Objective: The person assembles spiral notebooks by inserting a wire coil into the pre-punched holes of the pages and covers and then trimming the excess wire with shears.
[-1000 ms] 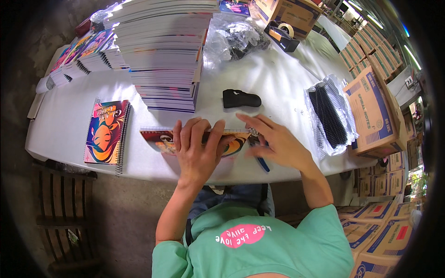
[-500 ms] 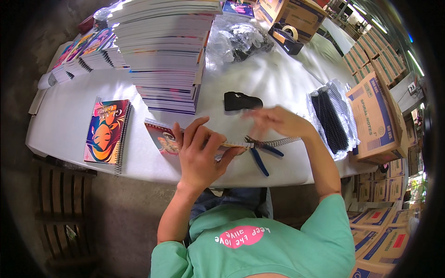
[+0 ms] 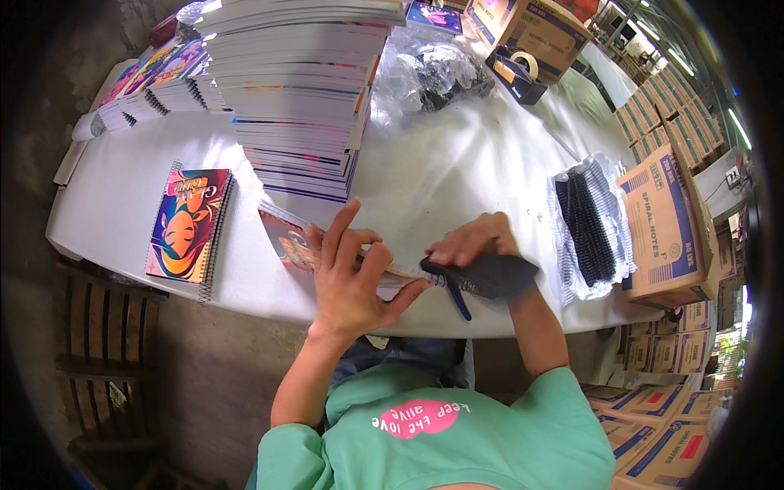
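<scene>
So the left hand (image 3: 347, 282) has a notebook (image 3: 287, 243) pinched between thumb and fingers, index finger sticking up. The notebook's tipped up near the front edge of the table (image 3: 457, 180), long edge on top. You only really get the left end of its colorful cover, cause the hand blocks the middle, and the right end runs in by the black thing (image 3: 494, 276), so I can't make out exactly where it stops.

Right hand (image 3: 482, 237) has its fingers curled over that black thing and seems to be gripping it, though the thumb is out of sight. It's smooth, rounded and kinda blurry, so no clue what it is. What looks like a bit of wire coil (image 3: 469, 287) pokes out under it, rest covered. Just below there's a blue handle (image 3: 459, 300), and whatever tool it belongs to is mostly hidden.

Off to the left a spiral notebook (image 3: 189, 224) lies flat, fully visible. Big stack of paper (image 3: 302, 106) behind the left hand gets cut off at the top. Over on the right, black coils (image 3: 584, 229) sit in bubble wrap next to a cardboard box (image 3: 665, 224). The crumpled clear plastic (image 3: 433, 73) has something dark in it, too murky to tell.
</scene>
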Tool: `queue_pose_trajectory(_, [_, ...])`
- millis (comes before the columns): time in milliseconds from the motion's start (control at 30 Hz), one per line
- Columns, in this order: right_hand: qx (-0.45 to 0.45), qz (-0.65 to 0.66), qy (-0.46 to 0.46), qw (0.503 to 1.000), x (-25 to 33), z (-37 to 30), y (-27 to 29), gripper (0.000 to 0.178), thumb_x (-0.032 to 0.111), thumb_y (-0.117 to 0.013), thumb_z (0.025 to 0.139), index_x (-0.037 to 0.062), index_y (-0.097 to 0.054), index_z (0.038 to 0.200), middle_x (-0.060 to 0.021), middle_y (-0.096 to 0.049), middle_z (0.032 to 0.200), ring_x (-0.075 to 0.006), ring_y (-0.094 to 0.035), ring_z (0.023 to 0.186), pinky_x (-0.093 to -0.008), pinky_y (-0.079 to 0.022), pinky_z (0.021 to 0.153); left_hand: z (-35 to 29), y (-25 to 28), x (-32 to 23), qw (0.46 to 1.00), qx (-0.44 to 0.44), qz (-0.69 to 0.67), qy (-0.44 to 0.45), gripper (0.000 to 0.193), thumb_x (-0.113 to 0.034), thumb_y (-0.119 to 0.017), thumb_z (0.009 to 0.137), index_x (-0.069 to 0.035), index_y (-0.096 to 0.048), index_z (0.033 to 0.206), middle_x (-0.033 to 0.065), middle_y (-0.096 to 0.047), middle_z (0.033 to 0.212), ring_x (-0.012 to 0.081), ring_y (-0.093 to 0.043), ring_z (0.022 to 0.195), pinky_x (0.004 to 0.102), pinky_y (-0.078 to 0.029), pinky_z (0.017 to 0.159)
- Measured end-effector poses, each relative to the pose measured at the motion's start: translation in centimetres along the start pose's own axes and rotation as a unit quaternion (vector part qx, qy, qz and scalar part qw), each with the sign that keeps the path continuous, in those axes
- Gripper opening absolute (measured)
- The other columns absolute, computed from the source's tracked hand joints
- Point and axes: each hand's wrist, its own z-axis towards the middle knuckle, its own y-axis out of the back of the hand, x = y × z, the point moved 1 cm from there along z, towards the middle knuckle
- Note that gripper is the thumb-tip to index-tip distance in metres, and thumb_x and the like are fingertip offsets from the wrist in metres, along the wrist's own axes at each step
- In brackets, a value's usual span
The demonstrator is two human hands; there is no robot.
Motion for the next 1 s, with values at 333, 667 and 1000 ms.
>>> queue_pose_trajectory(333, [-0.068,-0.432,-0.17,0.883,0.6,1.1,0.4,0.025,-0.006,-0.062,0.065,-0.0015,-0.071,0.088,-0.0142,-0.07,0.086,-0.023,-0.067,0.079,-0.0296,-0.052,0.076,-0.1,0.0,0.4,0.999,0.028,-0.017,0.012,0.057,-0.042,-0.079,0.066,-0.008,-0.056,0.105,0.0076,-0.052,0.095,0.0314,-0.044,0.121,0.0529,-0.015,0.104])
queue_pose_trajectory(667, [0.042,-0.175,0.038,0.983,1.4,2.6,-2.6,0.02,-0.005,-0.063,0.067,-0.0005,-0.072,0.085,-0.0154,-0.069,0.082,-0.0209,-0.067,0.077,-0.0289,-0.052,0.075,-0.1,0.4,0.6,0.994,0.034,-0.066,0.086,0.083,-0.042,-0.084,0.057,-0.002,-0.05,0.12,0.0111,-0.055,0.117,0.0286,-0.045,0.121,0.0558,-0.017,0.106])
queue_pose_trajectory(1000, [-0.148,-0.408,-0.193,0.88,-0.9,3.0,-0.9,0.029,-0.013,-0.059,0.064,-0.0004,-0.072,0.088,-0.0119,-0.07,0.086,-0.0174,-0.067,0.081,-0.0264,-0.052,0.074,1.8,3.6,1.4,0.992,-0.005,0.11,0.06,0.069,-0.056,-0.081,0.045,-0.008,-0.06,0.091,0.0068,-0.049,0.087,0.0284,-0.047,0.107,0.0586,-0.023,0.096])
